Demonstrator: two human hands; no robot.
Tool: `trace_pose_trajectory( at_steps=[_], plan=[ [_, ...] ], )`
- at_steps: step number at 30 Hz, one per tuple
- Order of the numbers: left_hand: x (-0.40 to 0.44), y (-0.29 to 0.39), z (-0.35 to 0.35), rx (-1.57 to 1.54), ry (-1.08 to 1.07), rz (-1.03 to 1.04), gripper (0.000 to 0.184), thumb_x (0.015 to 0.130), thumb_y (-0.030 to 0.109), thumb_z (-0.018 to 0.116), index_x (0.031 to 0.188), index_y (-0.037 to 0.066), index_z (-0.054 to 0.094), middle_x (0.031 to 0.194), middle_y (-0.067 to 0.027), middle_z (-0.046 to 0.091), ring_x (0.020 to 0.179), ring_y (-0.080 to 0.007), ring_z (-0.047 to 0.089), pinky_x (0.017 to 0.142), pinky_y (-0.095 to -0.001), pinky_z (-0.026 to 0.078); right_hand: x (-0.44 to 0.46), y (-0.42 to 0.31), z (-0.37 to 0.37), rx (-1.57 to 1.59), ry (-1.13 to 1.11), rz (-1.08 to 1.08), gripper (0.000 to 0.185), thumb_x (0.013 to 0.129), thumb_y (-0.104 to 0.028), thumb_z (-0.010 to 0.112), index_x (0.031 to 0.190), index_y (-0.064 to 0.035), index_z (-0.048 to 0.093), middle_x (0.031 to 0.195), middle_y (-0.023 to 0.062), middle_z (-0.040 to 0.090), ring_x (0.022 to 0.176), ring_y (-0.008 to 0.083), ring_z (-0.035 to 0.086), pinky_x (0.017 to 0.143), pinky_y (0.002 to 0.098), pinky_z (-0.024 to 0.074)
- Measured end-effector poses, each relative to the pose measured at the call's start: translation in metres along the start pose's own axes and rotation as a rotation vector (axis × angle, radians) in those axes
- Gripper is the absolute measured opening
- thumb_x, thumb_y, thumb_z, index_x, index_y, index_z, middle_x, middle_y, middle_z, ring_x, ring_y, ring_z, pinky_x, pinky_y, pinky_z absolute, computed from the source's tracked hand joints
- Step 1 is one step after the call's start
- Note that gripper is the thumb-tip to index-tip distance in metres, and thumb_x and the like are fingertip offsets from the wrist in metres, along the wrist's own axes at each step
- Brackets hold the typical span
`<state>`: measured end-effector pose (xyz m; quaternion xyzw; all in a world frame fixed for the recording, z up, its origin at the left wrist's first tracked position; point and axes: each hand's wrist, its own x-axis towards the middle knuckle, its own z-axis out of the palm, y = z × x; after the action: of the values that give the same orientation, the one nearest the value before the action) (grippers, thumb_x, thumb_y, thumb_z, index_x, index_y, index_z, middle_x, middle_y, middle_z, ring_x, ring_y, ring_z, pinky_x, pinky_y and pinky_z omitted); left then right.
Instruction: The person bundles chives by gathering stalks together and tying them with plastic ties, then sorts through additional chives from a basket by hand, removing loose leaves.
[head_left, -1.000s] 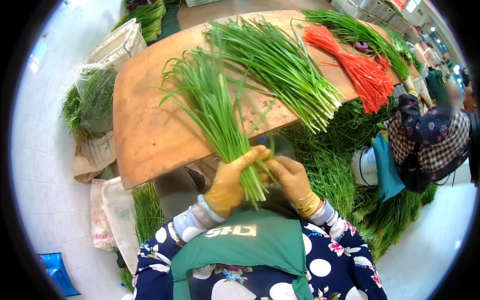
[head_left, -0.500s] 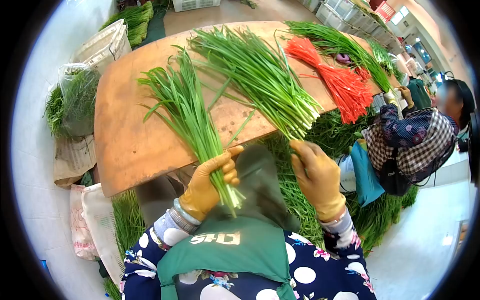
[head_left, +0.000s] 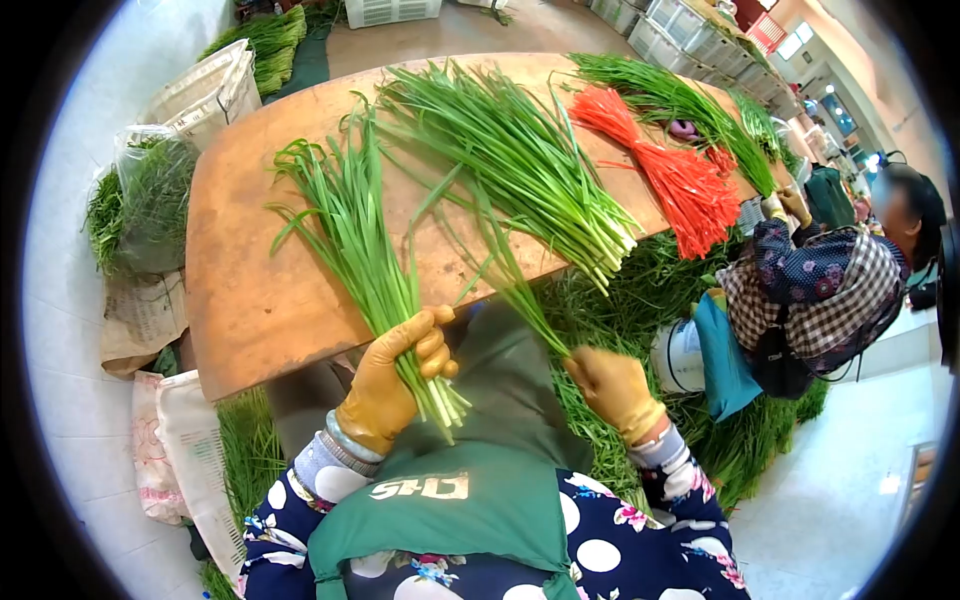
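Note:
My left hand (head_left: pixel 402 375), in a yellow rubber glove, is closed round a bunch of garlic chives (head_left: pixel 352 240). The pale cut ends stick out below my fist, and the leaves lie across the wooden table. My right hand (head_left: pixel 612 388), gloved alike and slightly blurred, pinches a few chive stalks (head_left: pixel 525 300) by their lower ends in front of the table edge. Their leaves trail back beside a larger pile of garlic chives (head_left: pixel 520 165) on the table. To the right of that pile lies a bundle of red ties (head_left: pixel 680 180).
The wooden table (head_left: pixel 250 290) curves in front of me. More chives (head_left: pixel 690 95) lie at its far right, where a co-worker (head_left: pixel 820 290) handles them. Loose greens (head_left: pixel 640 290) heap below the edge, near a white bucket (head_left: pixel 680 355). A plastic bag of greens (head_left: pixel 150 200) stands left.
My right hand has drawn a few chive stalks out of the large pile toward me, moving down and slightly left. My left hand still grips its bunch, shifted slightly left and down.

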<state>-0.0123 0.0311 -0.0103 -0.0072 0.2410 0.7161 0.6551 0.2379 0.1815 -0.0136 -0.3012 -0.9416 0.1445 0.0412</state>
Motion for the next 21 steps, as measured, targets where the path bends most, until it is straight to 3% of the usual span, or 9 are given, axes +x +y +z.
trace_pose_trajectory(
  at_steps=[2,4,6,8,10,13,17,21],
  plan=[
    [0.001,-0.001,-0.002,-0.016,-0.016,-0.008,0.025,0.097,0.021,0.053,0.108,0.000,0.055,0.065,0.0033,0.041,0.056,-0.0102,0.042,0.067,-0.0315,0.046,-0.041,0.051,0.029,-0.041,-0.161,0.295,0.028,0.092,-0.036,0.055,0.089,-0.0087,0.062,0.075,0.0167,0.063,0.072,0.0357,0.063,0.063,0.0454,0.0486],
    [0.002,-0.001,-0.002,-0.012,-0.026,-0.015,0.024,0.097,0.022,0.053,0.108,0.001,0.056,0.066,0.0033,0.044,0.059,-0.0115,0.046,0.074,-0.0320,0.048,-0.091,0.128,0.073,-0.299,-0.667,0.626,0.037,0.089,-0.043,0.056,0.103,-0.0104,0.066,0.088,0.0178,0.067,0.082,0.0357,0.065,0.073,0.0458,0.0508],
    [0.003,-0.001,0.003,-0.016,0.064,-0.038,0.024,0.096,0.021,0.054,0.109,0.002,0.057,0.079,-0.0006,0.060,0.082,-0.0202,0.062,0.096,-0.0380,0.047,-0.104,0.121,0.059,-0.503,-0.821,0.535,0.038,0.090,-0.042,0.055,0.111,-0.0115,0.064,0.097,0.0157,0.067,0.088,0.0351,0.065,0.076,0.0422,0.0531],
    [0.004,-0.003,0.011,-0.059,0.069,-0.021,0.025,0.095,0.019,0.055,0.110,0.000,0.060,0.092,-0.0073,0.068,0.100,-0.0283,0.063,0.102,-0.0414,0.044,-0.067,0.064,0.012,-0.011,-0.254,0.430,0.035,0.089,-0.034,0.059,0.111,-0.0086,0.066,0.104,0.0168,0.066,0.092,0.0334,0.065,0.077,0.0388,0.0517],
    [0.009,-0.005,0.001,-0.111,-0.031,-0.009,0.024,0.094,0.015,0.055,0.110,-0.001,0.063,0.102,-0.0135,0.069,0.112,-0.0329,0.060,0.105,-0.0431,0.041,-0.023,0.016,-0.011,0.334,0.021,0.192,0.025,0.091,-0.023,0.058,0.107,-0.0060,0.066,0.097,0.0158,0.067,0.088,0.0321,0.065,0.076,0.0376,0.0514],
    [0.008,-0.005,0.002,-0.146,-0.046,-0.024,0.022,0.094,0.012,0.055,0.108,-0.001,0.064,0.107,-0.0159,0.068,0.114,-0.0330,0.059,0.107,-0.0449,0.041,0.023,-0.044,-0.034,0.627,-0.008,-0.195,0.022,0.089,-0.022,0.063,0.103,-0.0047,0.065,0.094,0.0142,0.066,0.085,0.0291,0.065,0.075,0.0354,0.0514],
    [0.003,-0.004,0.002,-0.129,-0.051,-0.014,0.023,0.094,0.012,0.055,0.111,-0.001,0.063,0.110,-0.0170,0.067,0.114,-0.0330,0.058,0.105,-0.0441,0.042,0.052,-0.095,-0.020,0.725,-0.107,-0.259,0.018,0.088,-0.022,0.063,0.095,-0.0056,0.064,0.087,0.0138,0.065,0.079,0.0311,0.064,0.069,0.0375,0.0505],
    [0.003,-0.003,0.002,-0.050,0.000,-0.025,0.024,0.093,0.011,0.057,0.113,-0.001,0.061,0.109,-0.0170,0.067,0.116,-0.0328,0.057,0.104,-0.0452,0.042,0.057,-0.100,-0.001,0.651,0.026,-0.466,0.014,0.087,-0.017,0.061,0.080,-0.0052,0.058,0.072,0.0128,0.057,0.068,0.0332,0.059,0.059,0.0396,0.0457]
  ],
)
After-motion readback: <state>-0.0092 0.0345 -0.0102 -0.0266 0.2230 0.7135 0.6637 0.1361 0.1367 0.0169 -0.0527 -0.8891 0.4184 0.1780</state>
